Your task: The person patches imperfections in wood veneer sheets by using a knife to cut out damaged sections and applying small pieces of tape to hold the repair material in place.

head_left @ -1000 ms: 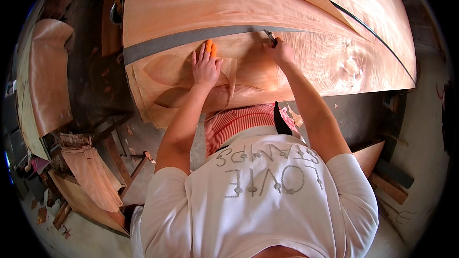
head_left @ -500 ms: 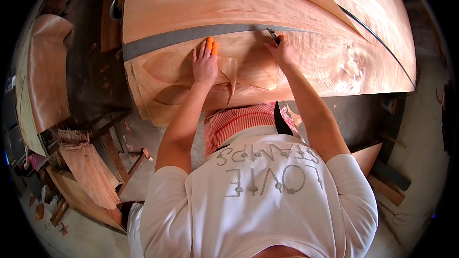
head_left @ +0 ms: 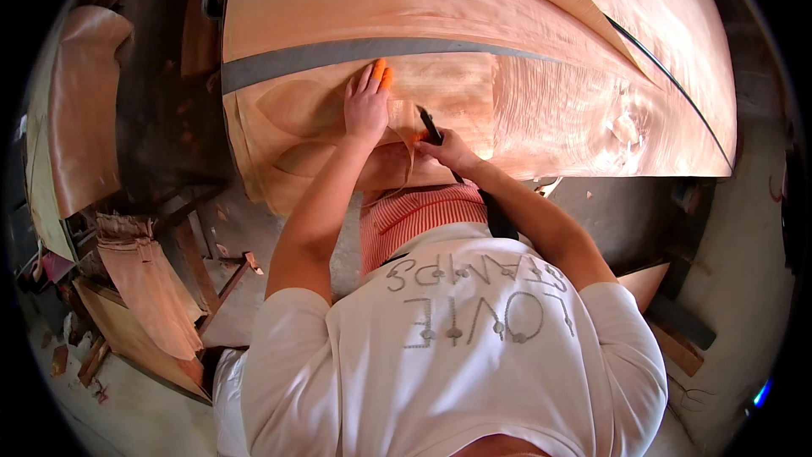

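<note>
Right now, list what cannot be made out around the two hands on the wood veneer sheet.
- Head view: the dark cutting tool tip is too small to identify.
- The right hand hides the tool's grip.
- The left hand covers most of the orange object.
- The pale wood veneer sheet is cut off at the top edge.

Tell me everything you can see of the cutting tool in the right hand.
The cutting tool is a slim, dark, knife-like tool with a touch of orange near the grip. The right hand closes around its lower end, so the handle is mostly hidden. The narrow dark tip points up and away from the person and meets the top veneer sheet, beside a strip of veneer curling up from the cut. The left hand presses flat on the sheet just left of it. Its blade edge is too small to make out.
</note>
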### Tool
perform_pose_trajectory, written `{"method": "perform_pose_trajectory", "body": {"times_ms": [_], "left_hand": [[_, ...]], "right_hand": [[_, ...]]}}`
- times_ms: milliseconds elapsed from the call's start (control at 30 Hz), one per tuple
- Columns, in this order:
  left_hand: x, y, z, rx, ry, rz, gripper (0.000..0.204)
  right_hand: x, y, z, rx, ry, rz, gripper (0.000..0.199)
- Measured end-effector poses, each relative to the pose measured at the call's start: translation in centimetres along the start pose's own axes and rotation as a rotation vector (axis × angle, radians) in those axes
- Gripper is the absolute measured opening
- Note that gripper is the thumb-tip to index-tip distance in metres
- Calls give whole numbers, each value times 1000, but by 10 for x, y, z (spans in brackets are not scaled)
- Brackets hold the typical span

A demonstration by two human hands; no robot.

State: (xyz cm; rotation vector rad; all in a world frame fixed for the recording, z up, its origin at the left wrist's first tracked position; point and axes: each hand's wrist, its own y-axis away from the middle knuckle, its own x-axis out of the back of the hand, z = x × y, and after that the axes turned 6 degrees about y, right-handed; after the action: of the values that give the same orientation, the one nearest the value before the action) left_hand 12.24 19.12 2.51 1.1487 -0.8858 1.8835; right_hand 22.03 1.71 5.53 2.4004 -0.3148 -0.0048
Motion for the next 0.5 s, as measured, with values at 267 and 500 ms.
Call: {"method": "perform_pose_trajectory", "body": {"times_ms": [267, 500], "left_hand": [[-4, -1, 1, 26, 21, 34, 43], [-2, 6, -15, 44, 213, 210, 59]], "right_hand": [[53, -11, 15, 15, -209, 140, 31], [49, -17, 14, -39, -93, 216, 33]]}}
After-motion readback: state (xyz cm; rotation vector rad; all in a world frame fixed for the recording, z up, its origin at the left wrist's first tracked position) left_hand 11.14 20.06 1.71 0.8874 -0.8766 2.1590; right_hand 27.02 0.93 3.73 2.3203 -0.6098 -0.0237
